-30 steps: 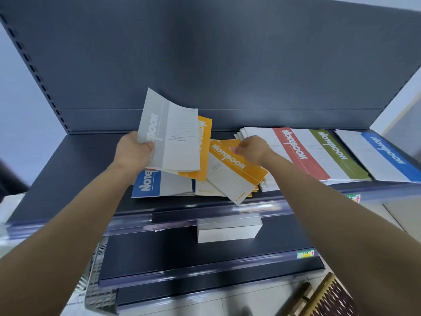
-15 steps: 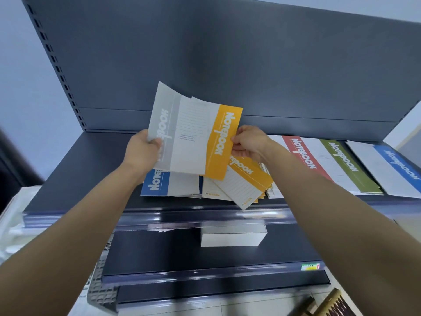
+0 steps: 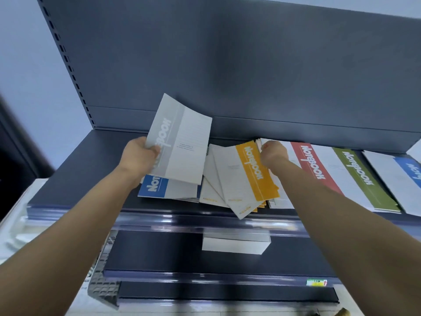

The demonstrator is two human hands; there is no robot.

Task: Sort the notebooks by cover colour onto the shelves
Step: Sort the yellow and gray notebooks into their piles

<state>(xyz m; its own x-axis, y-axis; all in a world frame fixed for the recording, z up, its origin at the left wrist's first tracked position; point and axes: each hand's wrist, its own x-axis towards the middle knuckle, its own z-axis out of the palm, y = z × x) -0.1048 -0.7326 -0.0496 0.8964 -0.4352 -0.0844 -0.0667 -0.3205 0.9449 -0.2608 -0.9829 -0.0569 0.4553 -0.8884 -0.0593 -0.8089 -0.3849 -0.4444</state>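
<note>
Light, thin and floppy-looking, the grey notebook (image 3: 180,144) would likely handle best gripped near its spine, as the left hand (image 3: 139,156) clasps its near corner above the shelf (image 3: 91,169), while the yellow notebook (image 3: 248,176), fanned behind it half a second ago, now lies on the shelf, its far edge pinched by the right hand (image 3: 273,153).

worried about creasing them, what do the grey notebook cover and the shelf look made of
Grey notebook: thin paper or light card, matte; it bows while the left hand grips its corner. Shelf: probably painted sheet metal, dark grey with a dull sheen; its front strip looks like clear glossy plastic.
</note>
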